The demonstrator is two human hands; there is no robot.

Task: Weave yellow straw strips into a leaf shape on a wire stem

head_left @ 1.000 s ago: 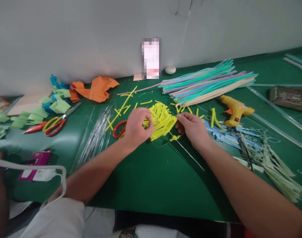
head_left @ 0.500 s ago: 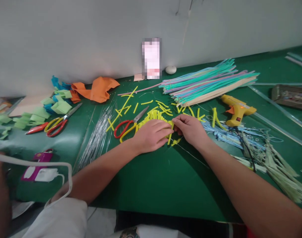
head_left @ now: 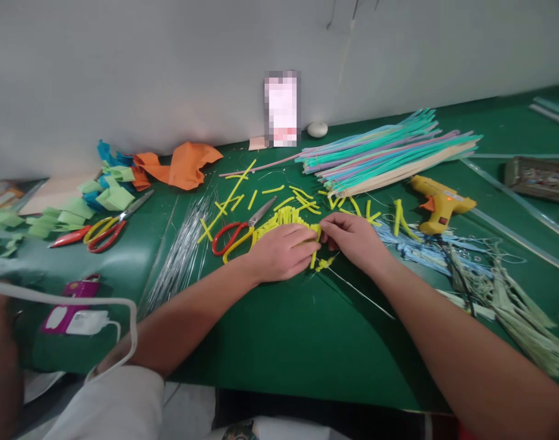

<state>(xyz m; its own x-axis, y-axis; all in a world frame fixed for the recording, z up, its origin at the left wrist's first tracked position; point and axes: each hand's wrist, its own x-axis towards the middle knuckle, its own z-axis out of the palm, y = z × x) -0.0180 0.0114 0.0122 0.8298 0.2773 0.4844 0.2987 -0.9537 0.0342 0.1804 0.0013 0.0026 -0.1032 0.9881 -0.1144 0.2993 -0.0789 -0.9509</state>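
Note:
My left hand (head_left: 283,252) lies over a heap of short yellow strips (head_left: 283,217) on the green table (head_left: 270,330), its fingers curled down and pressed on the strips. My right hand (head_left: 352,239) meets it from the right, fingers pinched together on a thin silver wire (head_left: 359,292) with a few yellow bits threaded at its end (head_left: 324,264). Red-and-yellow scissors (head_left: 236,234) lie just left of my left hand. More yellow pieces (head_left: 302,198) are scattered behind the heap.
A yellow glue gun (head_left: 437,203) rests at the right, behind it a bundle of long pastel sticks (head_left: 389,156). Thin wires (head_left: 181,250) lie at the left, with a second pair of scissors (head_left: 105,229), green paper squares (head_left: 68,211) and orange paper (head_left: 181,164). Dried fibres (head_left: 512,299) sit right.
My left hand came down from a raised grip on the yellow strips and now presses flat on the heap. My right hand moved slightly left to meet it. The nearer scissors are uncovered.

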